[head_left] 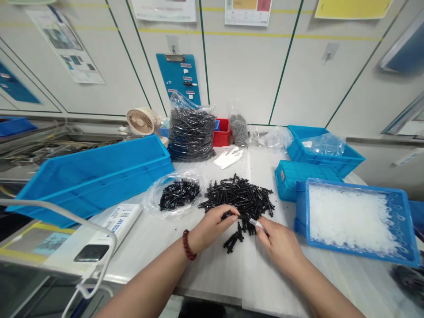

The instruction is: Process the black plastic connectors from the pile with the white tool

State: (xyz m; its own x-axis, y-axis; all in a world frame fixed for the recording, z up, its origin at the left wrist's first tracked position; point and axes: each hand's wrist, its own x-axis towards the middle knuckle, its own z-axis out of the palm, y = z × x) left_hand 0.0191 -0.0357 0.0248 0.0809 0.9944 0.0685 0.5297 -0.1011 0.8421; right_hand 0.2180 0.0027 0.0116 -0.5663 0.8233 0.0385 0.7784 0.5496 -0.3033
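My left hand [215, 225], with a beaded bracelet on its wrist, is curled over a small black part, mostly hidden by the fingers. My right hand [280, 243] pinches a small whitish piece [255, 223] between thumb and fingers; its exact kind is too small to make out. Both hands are close together at the near edge of a pile of slim black rod-like parts [240, 194]. A few more black parts [232, 240] lie just in front of the pile. Left of it, a clear plastic bag [150, 198] spreads open around black parts with pale marks [180, 193].
At right, a blue bin [301, 216] holds many small translucent white pieces [351, 216], with more blue bins [308, 176] behind. A long blue bin [99, 172] lies left. At the back are a full bag [190, 134], white glove [228, 157], red bin [222, 134] and fan [142, 121].
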